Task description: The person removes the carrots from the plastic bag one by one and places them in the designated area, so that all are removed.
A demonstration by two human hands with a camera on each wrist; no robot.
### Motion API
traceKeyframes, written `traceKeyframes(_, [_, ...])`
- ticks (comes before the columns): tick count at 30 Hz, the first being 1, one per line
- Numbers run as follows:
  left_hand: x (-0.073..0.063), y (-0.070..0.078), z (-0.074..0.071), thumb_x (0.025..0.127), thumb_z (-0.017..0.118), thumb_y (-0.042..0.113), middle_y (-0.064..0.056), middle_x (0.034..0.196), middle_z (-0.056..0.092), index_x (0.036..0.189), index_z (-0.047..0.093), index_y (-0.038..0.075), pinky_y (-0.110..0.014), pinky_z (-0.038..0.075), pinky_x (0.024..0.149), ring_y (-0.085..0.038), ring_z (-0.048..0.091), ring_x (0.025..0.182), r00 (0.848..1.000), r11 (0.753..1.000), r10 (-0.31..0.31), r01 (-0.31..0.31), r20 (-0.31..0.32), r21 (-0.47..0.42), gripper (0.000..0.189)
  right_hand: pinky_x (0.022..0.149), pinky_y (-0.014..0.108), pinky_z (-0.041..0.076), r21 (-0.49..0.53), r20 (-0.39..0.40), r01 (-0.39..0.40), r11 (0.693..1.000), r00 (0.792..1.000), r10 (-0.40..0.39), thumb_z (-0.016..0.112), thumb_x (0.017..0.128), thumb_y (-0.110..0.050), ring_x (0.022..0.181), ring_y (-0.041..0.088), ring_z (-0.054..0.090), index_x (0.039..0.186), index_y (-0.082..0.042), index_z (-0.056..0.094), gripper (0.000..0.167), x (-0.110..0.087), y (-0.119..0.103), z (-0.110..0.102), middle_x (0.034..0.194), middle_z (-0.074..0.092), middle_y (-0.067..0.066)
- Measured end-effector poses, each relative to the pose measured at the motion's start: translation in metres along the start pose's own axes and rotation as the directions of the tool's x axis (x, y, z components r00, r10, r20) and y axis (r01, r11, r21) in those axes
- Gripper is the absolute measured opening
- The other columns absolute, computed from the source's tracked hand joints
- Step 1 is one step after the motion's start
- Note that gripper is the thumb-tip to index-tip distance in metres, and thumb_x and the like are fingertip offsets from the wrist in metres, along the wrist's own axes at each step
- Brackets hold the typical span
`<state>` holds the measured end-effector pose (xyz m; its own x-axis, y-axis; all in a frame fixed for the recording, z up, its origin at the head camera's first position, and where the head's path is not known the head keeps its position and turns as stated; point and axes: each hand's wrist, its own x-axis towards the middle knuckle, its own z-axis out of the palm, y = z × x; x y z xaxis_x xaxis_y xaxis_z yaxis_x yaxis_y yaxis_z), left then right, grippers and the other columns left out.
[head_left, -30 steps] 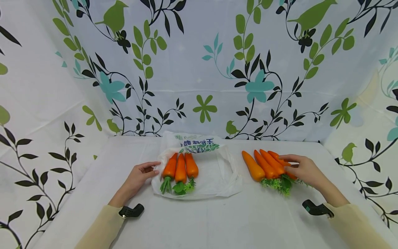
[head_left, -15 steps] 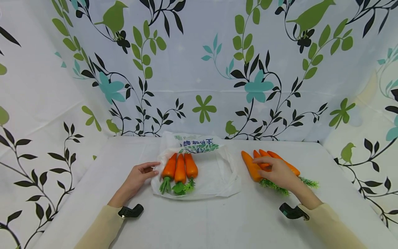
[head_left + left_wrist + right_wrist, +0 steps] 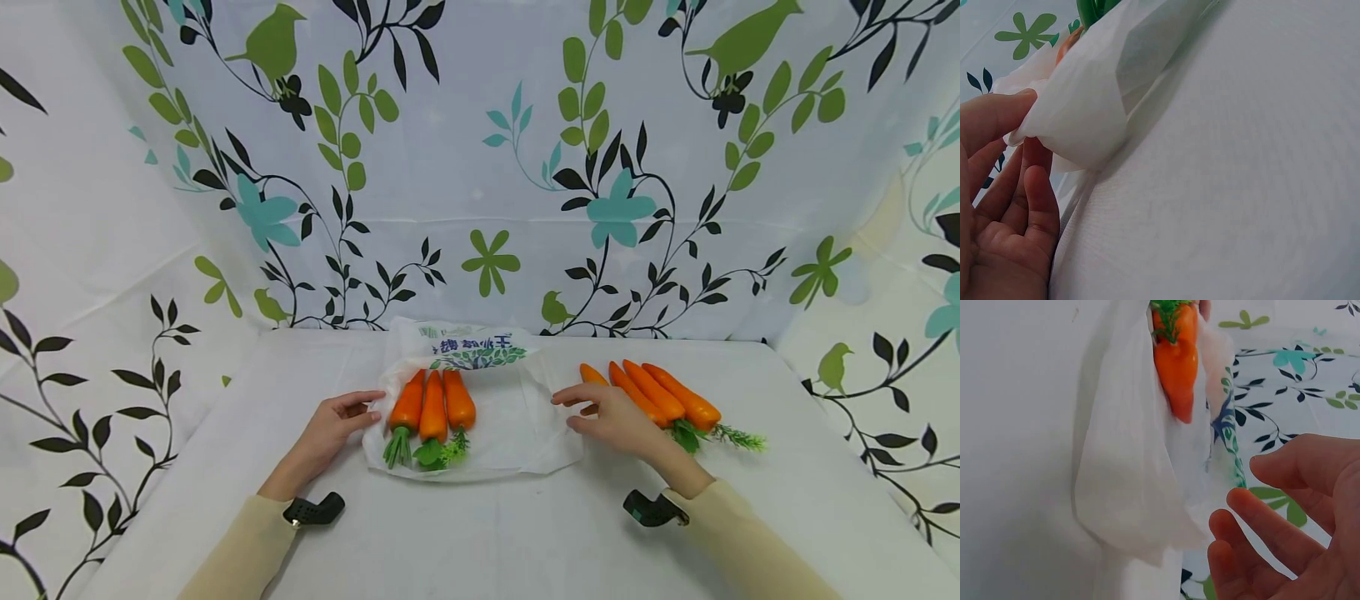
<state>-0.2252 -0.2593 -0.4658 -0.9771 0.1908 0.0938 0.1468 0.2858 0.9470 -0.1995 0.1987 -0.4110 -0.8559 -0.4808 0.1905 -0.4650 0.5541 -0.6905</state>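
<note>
Head view: the bag point(image 3: 525, 425) lies on the table point(image 3: 487, 542) with three carrots point(image 3: 433, 412) in it. The left hand point(image 3: 337, 423) pinches the bag's left edge between thumb and finger. The right hand point(image 3: 611, 421), fingers loosely bent and gripping nothing, is just beside its right edge. Four loose carrots point(image 3: 656, 392) lie right of the bag, one partly hidden.

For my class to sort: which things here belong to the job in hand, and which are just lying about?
Likely part of the job:
- white bag, pinched by the left hand
- three carrots with the bag
- four carrots beside the right hand

Probably just around:
- white table
- patterned curtain
- black wrist devices
</note>
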Motion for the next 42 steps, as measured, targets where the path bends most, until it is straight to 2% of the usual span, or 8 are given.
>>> traceKeyframes(2, [0.003,-0.009,-0.001,0.092,0.071,0.007,-0.012,0.107,0.059,0.129,0.063,-0.004,-0.021,0.045,0.076,-0.018,0.049,0.093,1.0,1.0,0.002,-0.002,-0.006,0.001,0.04,0.088,0.04,0.053,0.021,0.012,0.014,1.0,1.0,-0.014,0.067,0.092,-0.006,0.111,0.033,0.062,0.123,-0.008,0.069,0.032,0.004,-0.001,0.005,0.119,0.068,0.004])
traceKeyframes(6, [0.004,-0.013,-0.001,0.091,0.073,0.011,-0.009,0.1,0.058,0.128,0.065,-0.003,-0.022,0.044,0.074,-0.018,0.05,0.091,1.0,1.0,0.018,-0.018,-0.013,-0.004,0.04,0.089,0.041,0.053,0.031,0.016,0.02,0.999,1.0,-0.021,0.068,0.092,-0.005,0.111,0.031,0.062,0.123,-0.01,0.07,0.031,0.013,-0.003,0.015,0.119,0.068,0.004])
traceKeyframes(11, [0.003,-0.011,-0.003,0.091,0.074,0.012,-0.006,0.097,0.059,0.127,0.066,-0.002,-0.021,0.045,0.073,-0.017,0.051,0.09,1.0,1.0,0.015,-0.015,-0.022,0.0,0.039,0.091,0.042,0.052,0.049,0.029,0.003,0.999,1.0,-0.004,0.067,0.092,-0.005,0.111,0.03,0.062,0.123,-0.011,0.07,0.031,0.024,-0.011,0.024,0.12,0.068,0.008])
traceKeyframes(22, [0.004,-0.011,-0.002,0.091,0.074,0.012,-0.008,0.101,0.059,0.127,0.065,-0.003,-0.021,0.045,0.074,-0.016,0.05,0.09,1.0,1.0,0.018,-0.018,-0.015,-0.001,0.04,0.093,0.043,0.051,0.123,0.067,-0.028,0.992,0.998,0.02,0.066,0.093,-0.005,0.112,0.028,0.061,0.123,-0.005,0.069,0.03,0.052,-0.018,0.05,0.122,0.066,0.011])
traceKeyframes(29, [0.006,-0.015,-0.002,0.09,0.074,0.013,-0.009,0.097,0.057,0.127,0.066,-0.001,-0.021,0.044,0.073,-0.017,0.05,0.09,1.0,1.0,0.01,-0.01,-0.018,-0.004,0.04,0.092,0.044,0.051,0.169,0.065,0.004,0.986,0.998,-0.015,0.067,0.091,-0.002,0.111,0.031,0.063,0.123,-0.004,0.068,0.032,0.067,-0.021,0.07,0.123,0.065,0.012])
traceKeyframes(34, [0.006,-0.016,-0.002,0.091,0.074,0.012,-0.008,0.1,0.058,0.128,0.066,0.001,-0.022,0.044,0.074,-0.016,0.05,0.091,1.0,1.0,0.0,0.0,-0.013,0.009,0.04,0.093,0.042,0.051,0.218,0.064,0.004,0.976,0.998,-0.019,0.068,0.09,-0.002,0.112,0.03,0.063,0.128,-0.004,0.066,0.037,0.074,-0.024,0.084,0.127,0.064,0.01])
traceKeyframes(42, [0.005,-0.014,-0.001,0.092,0.073,0.011,-0.009,0.109,0.059,0.13,0.066,0.002,-0.021,0.044,0.076,-0.017,0.05,0.094,1.0,1.0,-0.008,0.008,-0.009,0.013,0.04,0.094,0.044,0.05,0.246,0.049,0.002,0.969,0.999,-0.014,0.069,0.09,-0.003,0.112,0.034,0.062,0.129,-0.002,0.063,0.04,0.079,-0.029,0.099,0.13,0.059,0.016])
